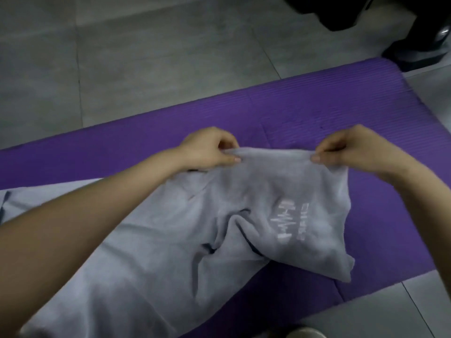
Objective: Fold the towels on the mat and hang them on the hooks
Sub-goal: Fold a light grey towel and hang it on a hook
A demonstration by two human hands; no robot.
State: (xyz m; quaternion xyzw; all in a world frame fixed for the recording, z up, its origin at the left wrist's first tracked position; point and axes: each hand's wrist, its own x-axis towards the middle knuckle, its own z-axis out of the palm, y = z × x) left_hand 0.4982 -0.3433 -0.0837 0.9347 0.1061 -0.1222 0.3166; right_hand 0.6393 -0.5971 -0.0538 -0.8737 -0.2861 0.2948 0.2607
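Note:
A pale grey towel (185, 240) with pink lettering lies rumpled across the purple mat (317, 108). Its far end is lifted off the mat. My left hand (207, 148) pinches the left corner of that raised edge between thumb and fingers. My right hand (351, 147) pinches the right corner in the same way. The edge is stretched between the two hands, and the cloth hangs down from it in folds. The near part of the towel stays flat on the mat under my left forearm. No hooks are in view.
Grey floor tiles (146, 57) surround the mat. A dark object (346, 13) and a black base with a shiny part (424, 50) stand at the top right, just past the mat's far corner. Something pale (305, 334) shows at the bottom edge.

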